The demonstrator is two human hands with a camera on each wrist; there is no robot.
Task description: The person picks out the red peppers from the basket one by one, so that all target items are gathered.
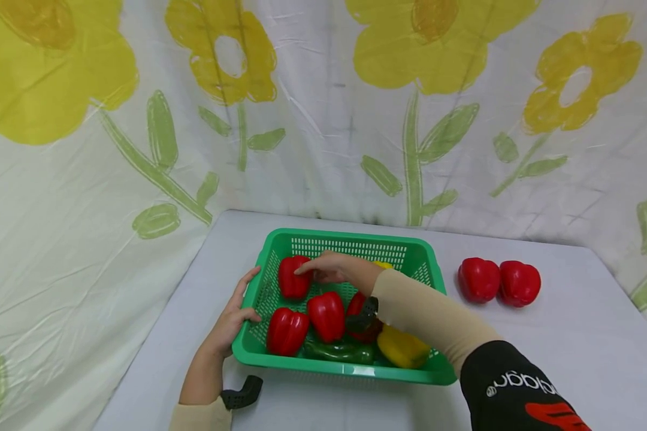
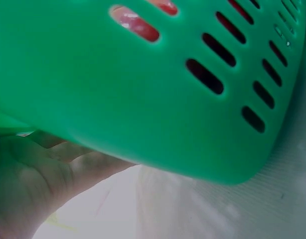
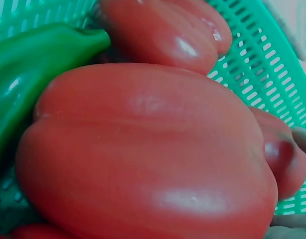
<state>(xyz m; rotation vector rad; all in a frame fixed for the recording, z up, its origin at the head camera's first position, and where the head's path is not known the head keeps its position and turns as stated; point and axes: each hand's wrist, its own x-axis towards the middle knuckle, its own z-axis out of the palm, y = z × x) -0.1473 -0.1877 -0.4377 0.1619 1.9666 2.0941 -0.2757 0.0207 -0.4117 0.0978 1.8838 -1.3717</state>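
Note:
A green plastic basket [image 1: 350, 372] stands on the table, and my left hand [image 1: 232, 320] grips its left side, thumb over the rim. In the left wrist view the fingers [image 2: 93, 164] reach behind the basket's edge [image 2: 143, 129]. Inside the basket my right hand [image 1: 331, 267] holds a red bell pepper [image 1: 291, 278] at the far left corner, fingers on its right side. Nearer lie more red bell peppers, one at front left [image 1: 287, 332] and one in the middle [image 1: 326, 317]. Another red bell pepper [image 1: 357, 304] is partly hidden by the right wrist's camera.
A long green pepper [image 1: 338, 352] and a yellow pepper [image 1: 401, 347] lie along the basket's near side. More yellow [image 1: 383, 264] shows behind the right wrist. Two red bell peppers [image 1: 478, 280] sit side by side on the table, right of the basket. A flowered curtain [image 1: 323, 120] hangs behind.

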